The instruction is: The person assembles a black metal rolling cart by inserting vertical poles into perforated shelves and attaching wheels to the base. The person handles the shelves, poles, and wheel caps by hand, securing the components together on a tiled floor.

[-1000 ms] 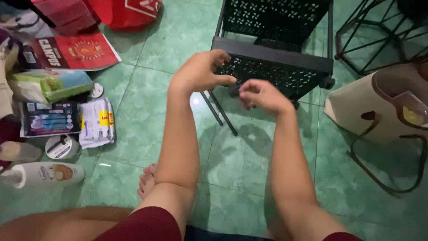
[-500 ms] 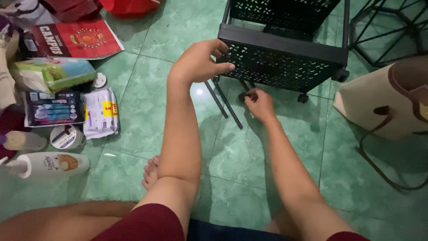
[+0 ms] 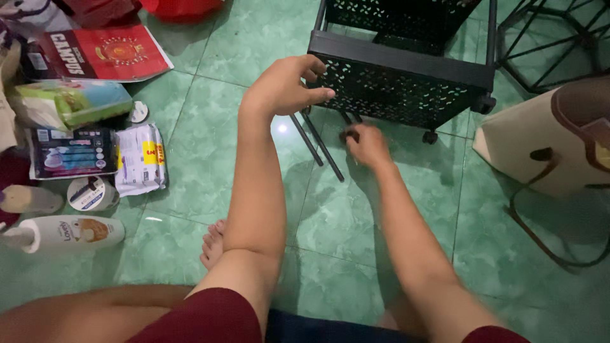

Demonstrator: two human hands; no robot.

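Gripping the near corner of the black perforated cart (image 3: 406, 82) on the green tile floor (image 3: 190, 146), the left hand (image 3: 283, 86) curls shut to steady it—while the right hand (image 3: 367, 145) reaches beneath, fingers bunched, pinch unclear, beside loose black rods (image 3: 318, 146).

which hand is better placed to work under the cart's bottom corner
Right. The right hand is low on the floor below the cart, next to the loose rods. The left hand is higher, its fingers gripping the cart's corner to steady it.

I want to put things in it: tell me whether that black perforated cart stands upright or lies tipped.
Upright. The black cart stands on the green floor, a caster under it; left hand grips its corner.
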